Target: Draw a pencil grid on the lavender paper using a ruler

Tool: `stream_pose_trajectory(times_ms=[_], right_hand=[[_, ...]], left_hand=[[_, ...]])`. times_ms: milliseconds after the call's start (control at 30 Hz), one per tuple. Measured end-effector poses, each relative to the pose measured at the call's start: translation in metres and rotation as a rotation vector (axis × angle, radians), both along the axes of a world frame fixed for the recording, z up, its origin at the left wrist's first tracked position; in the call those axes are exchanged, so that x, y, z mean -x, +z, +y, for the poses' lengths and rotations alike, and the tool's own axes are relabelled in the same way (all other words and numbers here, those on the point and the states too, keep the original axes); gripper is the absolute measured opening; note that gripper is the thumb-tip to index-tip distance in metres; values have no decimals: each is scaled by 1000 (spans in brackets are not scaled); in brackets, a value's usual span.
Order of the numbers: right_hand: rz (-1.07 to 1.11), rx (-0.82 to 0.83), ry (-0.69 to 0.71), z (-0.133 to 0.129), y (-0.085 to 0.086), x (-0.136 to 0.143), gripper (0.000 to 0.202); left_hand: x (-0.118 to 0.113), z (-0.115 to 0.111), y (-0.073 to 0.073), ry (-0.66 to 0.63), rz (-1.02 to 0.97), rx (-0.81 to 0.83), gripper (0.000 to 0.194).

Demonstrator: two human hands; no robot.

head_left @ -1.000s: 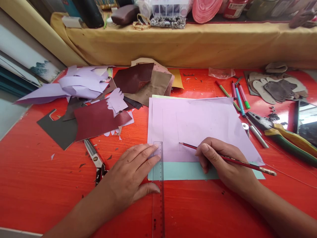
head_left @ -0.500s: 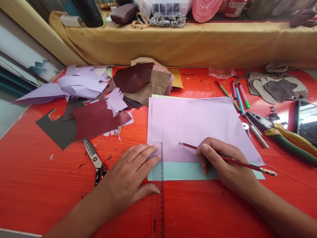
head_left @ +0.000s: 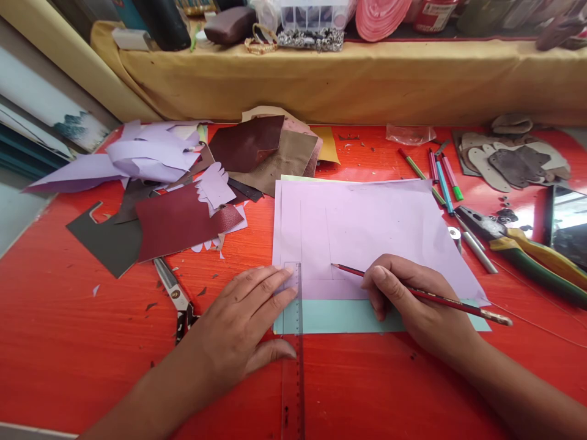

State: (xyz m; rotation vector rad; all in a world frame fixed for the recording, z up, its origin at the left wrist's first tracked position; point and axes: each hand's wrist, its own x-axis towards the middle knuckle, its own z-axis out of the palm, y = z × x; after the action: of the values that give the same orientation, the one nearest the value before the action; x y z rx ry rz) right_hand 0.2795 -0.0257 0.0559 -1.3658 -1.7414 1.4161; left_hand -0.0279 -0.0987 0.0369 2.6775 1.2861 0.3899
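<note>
- Red table (head_left: 92,342): under everything, spreading out on all sides of the lilac sheet (head_left: 380,220), the landmark here.
- Ledge draped in yellow cloth (head_left: 321,82): well beyond the sheet's far edge; jars and boxes along its top.
- Lilac sheet: flat, its near edge lying over a teal sheet (head_left: 348,316); faint pencil lines form part of a rectangle on its left half.
- Pile of lilac offcuts (head_left: 151,156): well left of the sheet, toward its far side.
- Maroon leather piece (head_left: 178,220): left of the sheet, among other scraps.
- Left hand (head_left: 247,315): at the sheet's near left corner, fingers extended and a little apart, tips pressing the ruler down, gripping nothing.
- Right hand (head_left: 403,293): over the sheet's near right part, fingers curled around the pencil in a writing hold.
- Pliers (head_left: 518,250): right of the sheet, handles yellow and green.
- Clear ruler (head_left: 293,391): upper end on the sheet's near left part, the rest running off its near edge.
- Scissors (head_left: 174,290): left of the sheet, partly behind the left arm.
- Red-and-black pencil (head_left: 440,299): slanted over the sheet, point at the right-hand drawn line; contact hard to confirm.
</note>
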Motion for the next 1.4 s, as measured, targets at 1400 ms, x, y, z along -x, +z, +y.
stream_pose_trajectory(times_ms=[1400], right_hand=[[13,17,-7,-1,2,2,56]], left_hand=[[0,-1,-2,21,-21,21,60]])
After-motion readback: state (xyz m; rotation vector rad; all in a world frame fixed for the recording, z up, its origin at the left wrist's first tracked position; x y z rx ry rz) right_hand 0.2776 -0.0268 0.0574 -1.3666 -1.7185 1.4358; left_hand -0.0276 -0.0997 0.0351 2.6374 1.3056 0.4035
